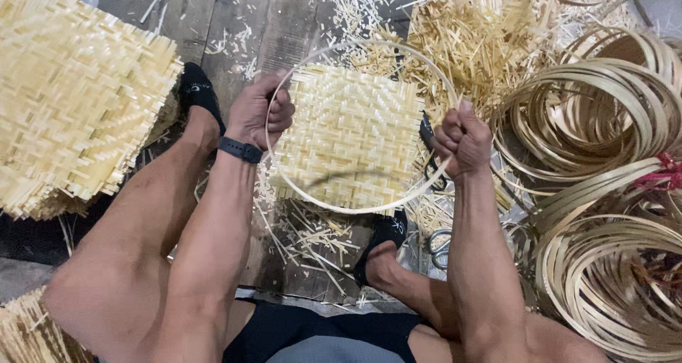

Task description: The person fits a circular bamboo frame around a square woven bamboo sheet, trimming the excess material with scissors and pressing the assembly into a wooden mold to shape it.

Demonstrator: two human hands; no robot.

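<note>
Two hands grip hoop | left hand [261, 111] | right hand [462, 141] | bamboo hoop [355, 208] | woven mat [348, 132]

Pale straw-yellow woven mat [352, 136] shows a herringbone pattern; the hoop [341, 208] is cream; coiled strips [604, 114] are tan; shoes [199, 93] and wristband [240, 150] black.

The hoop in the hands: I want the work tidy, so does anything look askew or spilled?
The hoop, held by the left hand and right hand, looks oval rather than round. The woven mat under it has ragged, untrimmed edges, and cut slivers lie scattered over the floor boards.
</note>
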